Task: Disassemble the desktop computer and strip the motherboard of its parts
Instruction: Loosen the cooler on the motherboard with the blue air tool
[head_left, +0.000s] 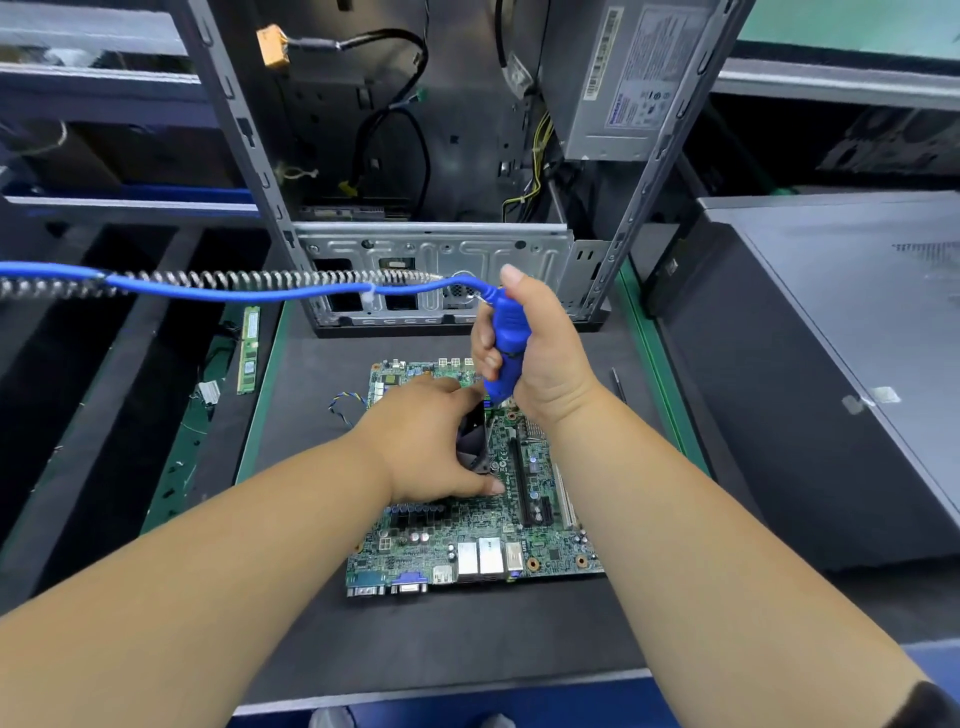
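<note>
A green motherboard (467, 540) lies flat on the dark mat (311, 405) in front of me. My left hand (431, 441) rests on the black CPU cooler fan (474, 441) on the board, thumb and fingers around its sides. My right hand (535, 348) grips a blue powered screwdriver (506, 353) upright, its tip down at the fan's far right corner. A blue hose and coiled cable (234, 283) run left from the tool. The open, emptied computer case (436, 270) stands behind the board, with its power supply (623, 78) inside at the upper right.
A RAM stick (249, 351) and a small metal part (208, 392) lie on the green strip at left. A fan cable (343, 405) trails from the board's left side. A dark closed case (831, 364) lies at right. A thin tool (618, 384) lies right of the board.
</note>
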